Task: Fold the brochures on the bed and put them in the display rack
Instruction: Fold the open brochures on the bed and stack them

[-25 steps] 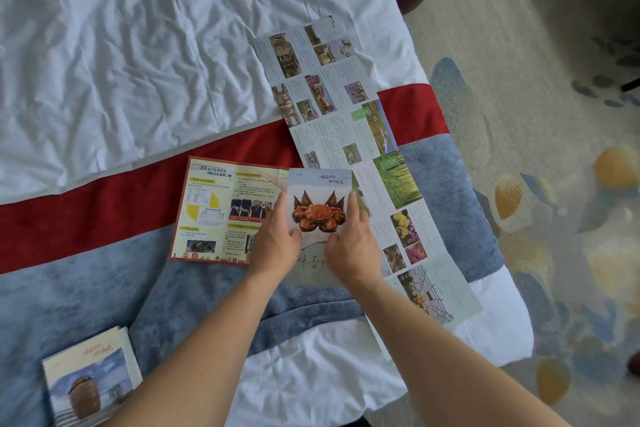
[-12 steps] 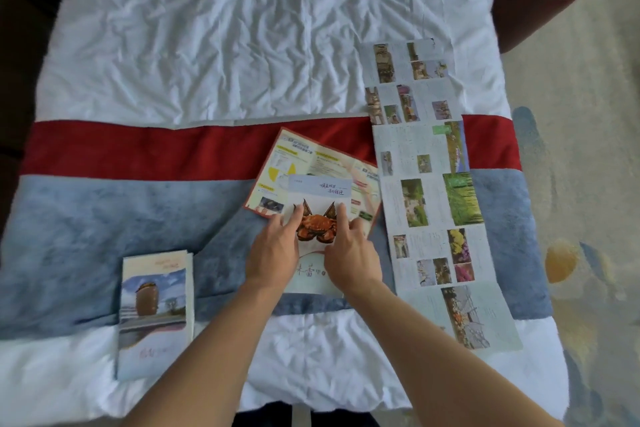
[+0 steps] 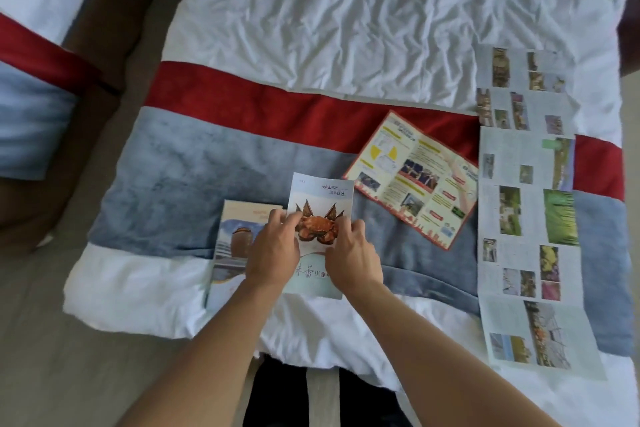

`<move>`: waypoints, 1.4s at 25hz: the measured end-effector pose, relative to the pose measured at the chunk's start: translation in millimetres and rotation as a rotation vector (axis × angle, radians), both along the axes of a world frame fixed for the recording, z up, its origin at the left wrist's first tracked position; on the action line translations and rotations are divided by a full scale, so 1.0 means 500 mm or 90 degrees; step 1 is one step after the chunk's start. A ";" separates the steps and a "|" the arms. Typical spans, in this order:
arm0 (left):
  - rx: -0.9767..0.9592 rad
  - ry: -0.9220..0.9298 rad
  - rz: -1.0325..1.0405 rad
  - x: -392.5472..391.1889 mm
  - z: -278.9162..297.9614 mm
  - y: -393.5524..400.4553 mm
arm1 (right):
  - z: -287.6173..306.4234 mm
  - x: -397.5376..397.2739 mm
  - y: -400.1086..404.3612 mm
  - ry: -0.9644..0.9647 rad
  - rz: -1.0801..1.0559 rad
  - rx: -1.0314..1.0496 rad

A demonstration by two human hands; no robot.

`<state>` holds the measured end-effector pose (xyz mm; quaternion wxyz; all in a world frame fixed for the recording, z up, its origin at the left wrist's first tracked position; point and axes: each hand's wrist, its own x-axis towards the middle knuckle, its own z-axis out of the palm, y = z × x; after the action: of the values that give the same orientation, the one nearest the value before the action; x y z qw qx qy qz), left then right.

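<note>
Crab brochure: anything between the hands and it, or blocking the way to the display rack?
Nothing between them: left hand and right hand already grip the folded crab brochure, which overlaps the folded stack at its left. The display rack is not in the head view, so that path cannot be judged.

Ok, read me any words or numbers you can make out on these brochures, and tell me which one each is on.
"味蕾里": large characters low on the crab brochure, partly hidden by the hands, so the reading is uncertain.
Top right of the crab brochure: two lines of handwritten-style characters, too blurred.
Red-bordered open brochure: text too small.
Long unfolded brochure: text too small.
Folded brochure: text blurred.
</note>
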<state>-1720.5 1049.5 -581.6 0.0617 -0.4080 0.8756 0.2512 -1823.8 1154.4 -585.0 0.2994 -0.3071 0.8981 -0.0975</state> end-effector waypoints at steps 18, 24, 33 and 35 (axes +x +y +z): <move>0.030 -0.106 -0.027 0.269 -0.096 -0.123 | -0.098 0.253 -0.134 0.035 0.142 0.080; 0.011 -0.146 -0.053 0.269 -0.120 -0.118 | -0.112 0.250 -0.134 0.042 0.147 0.087; -0.060 -0.154 -0.224 0.250 -0.130 -0.116 | -0.125 0.253 -0.142 0.124 0.268 0.033; -0.053 -0.167 -0.213 0.244 -0.134 -0.113 | -0.136 0.258 -0.143 0.103 0.273 0.043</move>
<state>-1598.5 992.7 -648.8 0.1992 -0.2886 0.9251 0.1455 -1695.0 1083.2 -653.0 0.2507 -0.4877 0.8359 0.0233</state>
